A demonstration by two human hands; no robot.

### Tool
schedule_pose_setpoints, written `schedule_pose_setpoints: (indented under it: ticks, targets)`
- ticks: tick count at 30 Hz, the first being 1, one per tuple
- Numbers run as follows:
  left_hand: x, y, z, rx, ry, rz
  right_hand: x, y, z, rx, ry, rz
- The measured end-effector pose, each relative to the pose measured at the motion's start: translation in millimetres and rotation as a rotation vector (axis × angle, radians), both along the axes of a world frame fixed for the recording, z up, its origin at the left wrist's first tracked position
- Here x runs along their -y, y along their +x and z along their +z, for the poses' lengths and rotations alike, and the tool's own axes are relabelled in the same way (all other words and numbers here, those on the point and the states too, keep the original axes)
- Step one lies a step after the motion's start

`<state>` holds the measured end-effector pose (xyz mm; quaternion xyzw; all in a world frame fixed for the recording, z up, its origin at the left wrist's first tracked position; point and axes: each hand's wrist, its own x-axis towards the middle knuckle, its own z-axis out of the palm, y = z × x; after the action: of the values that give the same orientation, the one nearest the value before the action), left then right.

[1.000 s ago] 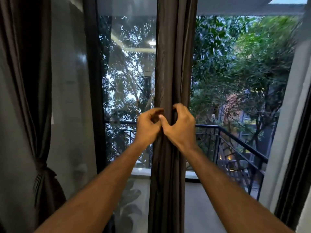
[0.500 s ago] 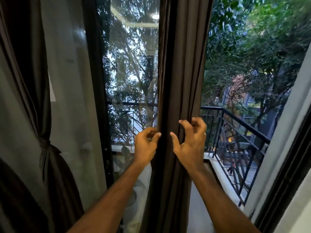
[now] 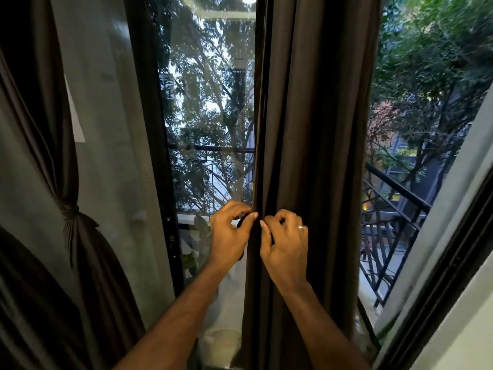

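text: none legible | labels: none | numbers: none | signs: none

Left hand and right hand pinching brown curtain, balcony railing beyond

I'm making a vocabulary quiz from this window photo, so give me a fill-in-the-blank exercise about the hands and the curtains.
The left hand and right hand both pinch the gathered curtain, whose colour is dark ____.
The ring sits on the ____ hand.
The knotted curtain hangs to the ____ of both hands.
Missing words: brown; right; left.
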<state>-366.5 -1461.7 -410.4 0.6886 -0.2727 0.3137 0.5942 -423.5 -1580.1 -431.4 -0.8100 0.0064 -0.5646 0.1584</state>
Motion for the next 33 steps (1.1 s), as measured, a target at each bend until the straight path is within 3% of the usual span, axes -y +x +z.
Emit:
schedule_pose_setpoints:
  ticks: [9,19,26,33]
  targets:
    - [3.0,-13.3,-4.5,0.046,0.03,-0.019,-10.4,-0.2,-16.3,0.0,0.193,0.215]
    - [3.2,-21.3,-9.6,0.095,0.045,-0.015,-14.2,-2.2,-21.1,0.016,0.139,0.225]
    - [2.6,-11.9,-8.0,0.105,0.081,0.135,8.0,-7.7,-14.9,-0.073,0.04,0.328]
    - [-7.4,-1.1,-13.9,0.103,0.069,0.196,72.4,2.0,27.6,-0.005,0.531,-0.05]
